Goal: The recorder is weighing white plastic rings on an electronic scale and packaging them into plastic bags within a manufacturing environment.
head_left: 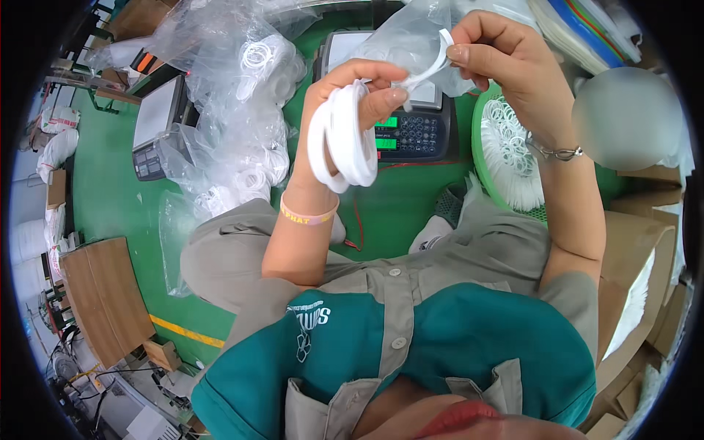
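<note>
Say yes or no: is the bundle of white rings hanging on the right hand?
No: the bundle of white rings hangs on the left hand, while the right hand pinches a white strip.

Lettering marks the shirt [400,323], wristband [308,218] and scale [418,139].

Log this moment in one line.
left hand: holding white loops, white strip | right hand: pinching same strip | nearby: scale, green basket of white rings
</note>
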A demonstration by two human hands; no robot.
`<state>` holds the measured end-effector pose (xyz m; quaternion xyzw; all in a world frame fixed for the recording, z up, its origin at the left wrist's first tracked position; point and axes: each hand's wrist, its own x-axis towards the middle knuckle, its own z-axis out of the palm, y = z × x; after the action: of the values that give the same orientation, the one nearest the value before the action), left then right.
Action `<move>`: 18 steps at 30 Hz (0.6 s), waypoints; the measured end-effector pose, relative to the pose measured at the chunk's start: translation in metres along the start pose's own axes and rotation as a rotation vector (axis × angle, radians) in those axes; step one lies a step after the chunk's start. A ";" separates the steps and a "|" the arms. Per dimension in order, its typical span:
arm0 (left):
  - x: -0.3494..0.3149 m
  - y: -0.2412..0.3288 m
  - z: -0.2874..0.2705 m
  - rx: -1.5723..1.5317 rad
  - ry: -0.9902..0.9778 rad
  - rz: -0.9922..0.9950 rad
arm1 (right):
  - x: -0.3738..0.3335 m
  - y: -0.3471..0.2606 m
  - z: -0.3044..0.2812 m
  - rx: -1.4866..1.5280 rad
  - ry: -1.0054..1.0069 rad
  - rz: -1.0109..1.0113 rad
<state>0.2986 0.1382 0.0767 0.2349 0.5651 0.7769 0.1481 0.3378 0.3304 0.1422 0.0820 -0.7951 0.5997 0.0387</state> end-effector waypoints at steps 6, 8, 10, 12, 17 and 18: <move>0.002 -0.006 0.002 -0.153 0.036 -0.025 | 0.002 0.003 0.001 0.492 -0.195 0.124; 0.006 -0.010 -0.001 -0.256 0.034 -0.032 | 0.003 0.005 0.003 0.625 -0.236 0.121; 0.008 -0.016 -0.007 -0.376 0.012 -0.017 | 0.002 0.001 0.005 0.421 -0.170 0.103; 0.012 -0.017 -0.013 -0.533 -0.137 -0.022 | 0.003 0.005 0.006 0.318 -0.136 0.093; 0.010 -0.014 -0.022 -0.833 -0.393 -0.109 | 0.005 0.009 0.007 -0.033 -0.084 0.031; 0.011 -0.015 -0.024 -0.870 -0.405 -0.131 | 0.005 0.008 0.006 -0.014 -0.156 0.100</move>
<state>0.2760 0.1293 0.0582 0.2618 0.1613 0.8687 0.3883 0.3320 0.3262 0.1339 0.0883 -0.8029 0.5871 -0.0528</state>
